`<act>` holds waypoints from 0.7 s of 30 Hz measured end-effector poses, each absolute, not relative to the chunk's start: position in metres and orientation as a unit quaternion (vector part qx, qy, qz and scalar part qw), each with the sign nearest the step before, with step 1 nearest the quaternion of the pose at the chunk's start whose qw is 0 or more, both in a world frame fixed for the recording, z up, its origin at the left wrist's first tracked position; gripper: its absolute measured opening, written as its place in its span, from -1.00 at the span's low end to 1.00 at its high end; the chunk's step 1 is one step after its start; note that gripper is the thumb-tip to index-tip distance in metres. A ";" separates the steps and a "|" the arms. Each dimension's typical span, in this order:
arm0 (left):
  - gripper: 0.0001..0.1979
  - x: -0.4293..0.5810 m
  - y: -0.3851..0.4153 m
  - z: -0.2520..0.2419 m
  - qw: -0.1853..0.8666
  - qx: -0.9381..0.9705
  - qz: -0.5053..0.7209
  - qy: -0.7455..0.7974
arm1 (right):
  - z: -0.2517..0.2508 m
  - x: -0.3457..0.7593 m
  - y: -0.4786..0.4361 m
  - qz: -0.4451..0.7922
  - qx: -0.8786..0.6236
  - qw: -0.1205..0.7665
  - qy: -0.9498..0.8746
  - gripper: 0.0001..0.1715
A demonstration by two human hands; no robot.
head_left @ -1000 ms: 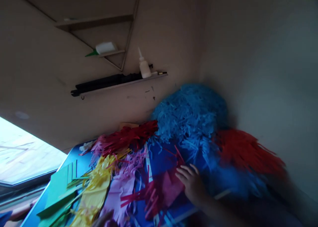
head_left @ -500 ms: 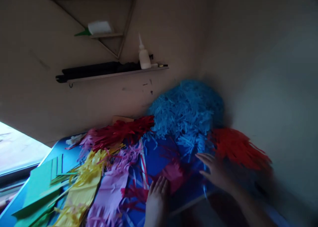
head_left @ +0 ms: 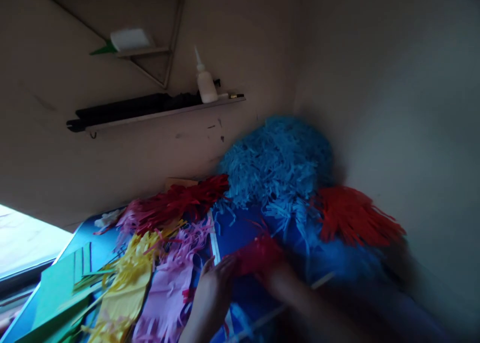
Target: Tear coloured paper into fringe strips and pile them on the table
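A strip of red fringed tissue paper [head_left: 249, 257] lies between my two hands over the blue tabletop [head_left: 240, 232]. My left hand [head_left: 214, 285] has its fingers closed on the left end of the strip. At the other end, my right hand [head_left: 279, 278] grips the same paper, though motion blurs its fingers. Just left of my left hand is a lilac fringed paper strip [head_left: 167, 285]. Loose blue fringe [head_left: 337, 258] sits beyond my right wrist.
A big blue fringed paper bundle [head_left: 277, 158] rests against the corner, with orange-red fringe [head_left: 356, 218] beside it. Dark red fringe [head_left: 176, 203], yellow fringed paper [head_left: 127, 283] and green sheets [head_left: 62, 288] lie leftward. A glue bottle [head_left: 207, 85] stands on a wall shelf [head_left: 165, 115].
My right hand came down and left from open above the table onto the red tissue paper. My left hand closed on its other end. The view swung slightly right.
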State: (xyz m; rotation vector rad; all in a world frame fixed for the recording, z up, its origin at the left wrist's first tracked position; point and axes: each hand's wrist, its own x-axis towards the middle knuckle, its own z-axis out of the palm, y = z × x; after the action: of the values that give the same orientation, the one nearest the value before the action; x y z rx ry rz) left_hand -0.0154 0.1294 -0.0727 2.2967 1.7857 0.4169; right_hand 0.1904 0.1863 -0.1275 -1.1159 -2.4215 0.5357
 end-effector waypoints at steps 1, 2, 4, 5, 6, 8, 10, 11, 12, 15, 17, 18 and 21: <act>-0.55 -0.018 0.127 -0.083 0.074 0.794 0.138 0.587 | -0.128 0.218 0.196 0.168 -0.425 0.216 -0.863 -0.48; -0.55 -0.019 0.125 -0.094 0.050 0.811 0.137 0.567 | -0.127 0.248 0.202 0.157 -0.443 0.212 -0.857 -0.53; -0.55 -0.016 0.120 -0.119 -0.001 0.831 0.141 0.538 | -0.116 0.305 0.208 0.153 -0.504 0.198 -0.827 -0.71; -0.55 -0.012 0.118 -0.130 -0.025 0.836 0.145 0.528 | -0.108 0.326 0.206 0.130 -0.549 0.201 -0.800 -0.77; -0.55 -0.007 0.117 -0.140 -0.045 0.838 0.150 0.523 | -0.099 0.340 0.201 0.086 -0.593 0.216 -0.771 -0.76; -0.55 0.003 0.114 -0.153 -0.072 0.835 0.158 0.522 | -0.087 0.339 0.186 -0.009 -0.611 0.285 -0.738 -0.75; -0.54 0.009 0.112 -0.158 -0.076 0.833 0.158 0.525 | -0.089 0.309 0.169 -0.008 -0.481 0.323 -0.815 -0.81; -0.53 0.009 0.111 -0.158 -0.073 0.832 0.156 0.527 | -0.094 0.290 0.163 0.030 -0.397 0.283 -0.873 -0.65; -0.52 0.008 0.109 -0.157 -0.071 0.832 0.154 0.528 | -0.102 0.271 0.160 0.074 -0.332 0.232 -0.911 -0.49; -0.55 -0.004 0.105 -0.152 -0.076 0.842 0.165 0.507 | -0.127 0.236 0.167 0.193 -0.293 0.163 -0.922 -0.41; -0.62 -0.012 0.100 -0.147 -0.089 0.841 0.191 0.498 | -0.137 0.234 0.178 0.244 -0.309 0.167 -0.904 -0.51; -0.67 -0.014 0.097 -0.144 -0.087 0.834 0.204 0.505 | -0.138 0.237 0.182 0.259 -0.316 0.178 -0.895 -0.55; -0.81 -0.010 0.092 -0.134 -0.024 0.795 0.226 0.562 | -0.134 0.244 0.187 0.280 -0.318 0.229 -0.876 -0.70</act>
State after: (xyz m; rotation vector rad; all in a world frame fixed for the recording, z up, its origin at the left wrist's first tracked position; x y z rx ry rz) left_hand -0.0104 0.0925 -0.1340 2.5365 1.7934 0.7226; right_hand 0.2442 0.1874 -0.1344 -0.8748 -2.4124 0.7699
